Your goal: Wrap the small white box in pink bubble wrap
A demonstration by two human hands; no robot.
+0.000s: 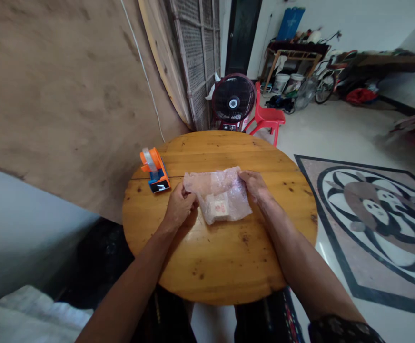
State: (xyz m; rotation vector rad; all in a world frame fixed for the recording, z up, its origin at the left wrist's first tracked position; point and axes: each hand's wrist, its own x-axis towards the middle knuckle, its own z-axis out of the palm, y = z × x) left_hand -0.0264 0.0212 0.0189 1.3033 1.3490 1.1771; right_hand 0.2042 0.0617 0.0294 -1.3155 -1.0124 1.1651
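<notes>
A sheet of clear, pinkish bubble wrap is spread over the middle of the round wooden table. Near its front edge a small pale box with red markings shows through or on the wrap; which of the two I cannot tell. My left hand pinches the wrap's left edge between thumb and fingers. At the upper right corner, my right hand grips the wrap with its fingertips. Left of the wrap stands an orange and blue tape dispenser with a roll of clear tape.
The round wooden table reaches close to my lap. Beyond its far edge stand a dark fan and a red plastic chair. A large wooden board leans at the left. Farther back is a bicycle.
</notes>
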